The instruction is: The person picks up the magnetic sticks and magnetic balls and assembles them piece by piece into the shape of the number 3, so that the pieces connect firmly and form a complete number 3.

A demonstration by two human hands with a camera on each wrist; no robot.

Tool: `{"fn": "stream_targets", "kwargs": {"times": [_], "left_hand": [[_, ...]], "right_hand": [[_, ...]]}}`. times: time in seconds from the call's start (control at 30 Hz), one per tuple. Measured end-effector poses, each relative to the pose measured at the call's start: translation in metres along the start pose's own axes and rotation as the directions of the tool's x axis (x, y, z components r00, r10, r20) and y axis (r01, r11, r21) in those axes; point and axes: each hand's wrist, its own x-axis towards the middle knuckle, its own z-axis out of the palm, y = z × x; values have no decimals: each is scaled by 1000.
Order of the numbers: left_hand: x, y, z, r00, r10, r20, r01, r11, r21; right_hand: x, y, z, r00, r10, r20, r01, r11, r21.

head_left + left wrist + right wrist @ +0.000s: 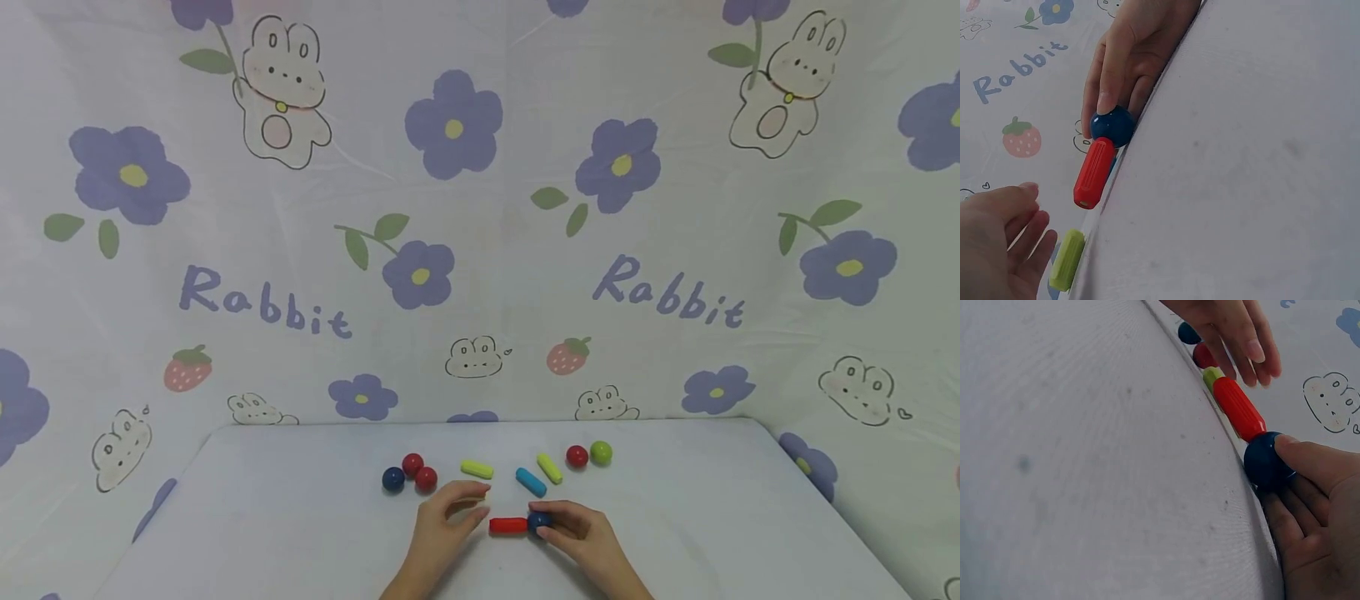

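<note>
So the red stick (507, 526) was out front, farther from the table's (262, 517) far edge than the other loose pieces, about midway between the left and right edges. Its right end butted against a blue ball (537, 522). The right hand (583, 533) had that ball pinched between thumb and fingers, I'd guess from the outer side so the stick wasn't blocked. The left hand (441, 518) hovered just off the other end, fingers loosely bent, wide gap to the thumb, no hold on anything I could see.

Toward the far edge lay 2 yellow sticks (477, 469) and a blue stick (531, 482). 2 red balls (426, 479) and a 2nd blue ball (393, 479) bunched up on the far left corner's side, a 3rd red ball (577, 457) and a green ball (602, 452) on the far right's. Probably left working room for both hands.

Fingers hid part of the pinched ball, the near edge was cut off, and I couldn't tell if the stick touched the table.
</note>
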Motion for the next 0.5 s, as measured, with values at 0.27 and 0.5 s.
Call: {"fn": "stream_targets", "kwargs": {"times": [0.27, 0.5], "left_hand": [[4, 11, -12, 972, 115, -204, -109, 993, 41], [6, 10, -25, 944, 167, -284, -122, 978, 169]], "right_hand": [[-2, -2, 0, 1000, 9, 15, -9, 1000, 8], [-2, -2, 0, 1000, 5, 9, -4, 1000, -9]]}}
